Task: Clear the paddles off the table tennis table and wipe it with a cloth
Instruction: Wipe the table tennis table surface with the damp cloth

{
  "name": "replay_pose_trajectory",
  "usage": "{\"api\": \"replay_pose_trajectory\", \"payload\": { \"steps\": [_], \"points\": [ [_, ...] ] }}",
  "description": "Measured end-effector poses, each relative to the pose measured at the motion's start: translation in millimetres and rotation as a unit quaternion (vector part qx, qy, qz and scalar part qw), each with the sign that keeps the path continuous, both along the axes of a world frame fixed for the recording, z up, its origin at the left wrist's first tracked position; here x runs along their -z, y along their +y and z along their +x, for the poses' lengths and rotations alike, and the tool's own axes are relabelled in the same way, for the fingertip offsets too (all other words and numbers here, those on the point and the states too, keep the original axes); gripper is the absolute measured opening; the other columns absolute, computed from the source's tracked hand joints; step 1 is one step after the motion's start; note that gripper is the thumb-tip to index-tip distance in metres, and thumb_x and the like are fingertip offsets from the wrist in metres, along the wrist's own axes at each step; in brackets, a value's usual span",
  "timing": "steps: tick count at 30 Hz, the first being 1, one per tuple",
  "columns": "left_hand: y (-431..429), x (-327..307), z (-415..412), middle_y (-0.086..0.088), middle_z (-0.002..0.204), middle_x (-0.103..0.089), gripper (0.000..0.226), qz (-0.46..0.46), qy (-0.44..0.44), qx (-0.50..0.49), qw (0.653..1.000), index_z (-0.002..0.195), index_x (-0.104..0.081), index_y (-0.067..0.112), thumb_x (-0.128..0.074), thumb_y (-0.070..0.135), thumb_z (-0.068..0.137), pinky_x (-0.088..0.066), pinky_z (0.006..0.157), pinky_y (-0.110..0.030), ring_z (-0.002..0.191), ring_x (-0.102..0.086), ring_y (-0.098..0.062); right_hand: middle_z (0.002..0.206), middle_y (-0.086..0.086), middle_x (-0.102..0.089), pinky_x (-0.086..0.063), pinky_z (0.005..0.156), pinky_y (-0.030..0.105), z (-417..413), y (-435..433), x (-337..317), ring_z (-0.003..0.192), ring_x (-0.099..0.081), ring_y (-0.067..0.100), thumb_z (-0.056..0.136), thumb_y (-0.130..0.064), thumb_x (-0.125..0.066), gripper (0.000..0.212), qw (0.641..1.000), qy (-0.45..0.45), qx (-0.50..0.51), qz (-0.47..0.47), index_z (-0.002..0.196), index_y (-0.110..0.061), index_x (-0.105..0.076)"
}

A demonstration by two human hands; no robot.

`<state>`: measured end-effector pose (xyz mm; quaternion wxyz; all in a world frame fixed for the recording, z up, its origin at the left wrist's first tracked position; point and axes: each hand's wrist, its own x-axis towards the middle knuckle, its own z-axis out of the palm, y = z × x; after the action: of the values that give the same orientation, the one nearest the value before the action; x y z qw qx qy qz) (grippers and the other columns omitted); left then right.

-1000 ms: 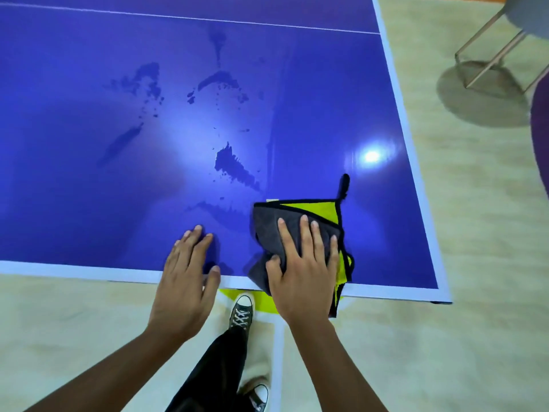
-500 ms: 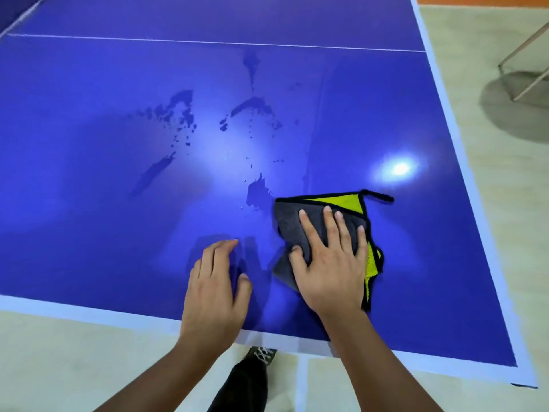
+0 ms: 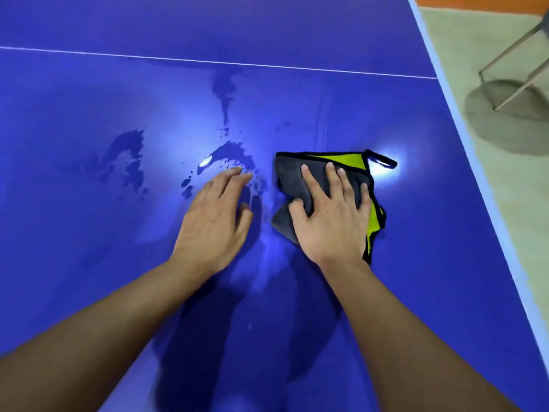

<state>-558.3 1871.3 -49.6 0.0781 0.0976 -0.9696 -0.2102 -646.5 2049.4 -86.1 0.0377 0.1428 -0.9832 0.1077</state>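
1. A blue table (image 3: 74,233) fills nearly the whole frame, seen from above.
2. A thin white line (image 3: 208,61) crosses the table's top from left to right in the upper part of the frame.
3. A pale stripe (image 3: 463,138) marks the table's edge and runs down the right side.
4. The cloth (image 3: 289,176) lies crumpled on the table, right of centre. It is dark grey on one face with black trim.
5. The cloth's yellow-green side (image 3: 350,162) shows at its upper edge and along its right edge.
6. A small black loop (image 3: 383,160) sticks out from the cloth's upper right corner.
7. The right hand (image 3: 332,221) lies flat on top of the cloth, palm down. Its fingers are straight and spread, pressing the cloth to the table without curling round it.
8. The left hand (image 3: 214,221) is just left of the cloth, apart from it. It is palm down with straight fingers close together and holds nothing. It is blurred, so I cannot tell whether it touches the surface.
9. Dark wet patches (image 3: 127,156) and small drops are scattered over the table left of centre and above the left hand's fingertips.
10. A bright glare (image 3: 386,171) shines on the table at the cloth's upper right corner.
11. Both bare forearms reach in from the bottom of the frame.
12. A pale floor (image 3: 520,188) shows along the right edge of the frame.
13. Thin metal legs (image 3: 517,72) stand on the floor in the upper right.
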Motion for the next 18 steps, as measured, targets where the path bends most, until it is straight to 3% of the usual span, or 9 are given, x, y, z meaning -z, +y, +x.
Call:
{"api": "replay_pose_trajectory", "payload": {
  "steps": [3,9,13,18],
  "points": [
    [-9,14,-14,0.003,0.150,-0.048,0.042,0.044,0.002,0.036,0.998,0.138,-0.055,0.015,-0.043,0.017,0.098,-0.038,0.114,-0.041,0.141,-0.041,-0.016,0.170,-0.001,-0.020,0.001,0.126,0.051,-74,-25,0,0.157,-0.012,0.017,0.094,-0.058,-0.022,0.064,1.000,-0.006,0.019,0.006,0.157,-0.047,-0.026],
    [-7,24,-24,-0.011,0.150,-0.049,0.048,-0.003,0.030,0.059,0.998,0.134,-0.058,0.003,-0.042,0.022,0.094,-0.034,0.116,-0.046,0.140,-0.044,-0.031,0.170,-0.002,-0.020,0.002,0.127,0.050,-204,-62,-6,0.157,-0.010,0.016,0.095,-0.059,-0.024,0.063,0.999,-0.030,0.029,0.012,0.157,-0.049,-0.025],
    [-9,26,-26,-0.016,0.149,-0.049,0.048,-0.025,0.018,0.068,0.997,0.132,-0.060,-0.001,-0.042,0.017,0.092,-0.039,0.111,-0.053,0.140,-0.045,-0.035,0.169,-0.002,-0.022,0.000,0.127,0.050,-249,-81,-6,0.157,-0.012,0.016,0.093,-0.058,-0.024,0.064,0.998,-0.026,0.047,0.011,0.157,-0.048,-0.027],
    [-8,31,-27,-0.014,0.148,-0.051,0.046,-0.030,0.029,0.061,0.997,0.131,-0.061,0.001,-0.041,0.017,0.093,-0.035,0.115,-0.048,0.142,-0.043,-0.032,0.169,-0.002,-0.023,-0.001,0.127,0.050,-280,-94,-5,0.156,-0.014,0.016,0.094,-0.058,-0.025,0.063,0.998,-0.024,0.056,0.013,0.156,-0.049,-0.027]
  ]
}}
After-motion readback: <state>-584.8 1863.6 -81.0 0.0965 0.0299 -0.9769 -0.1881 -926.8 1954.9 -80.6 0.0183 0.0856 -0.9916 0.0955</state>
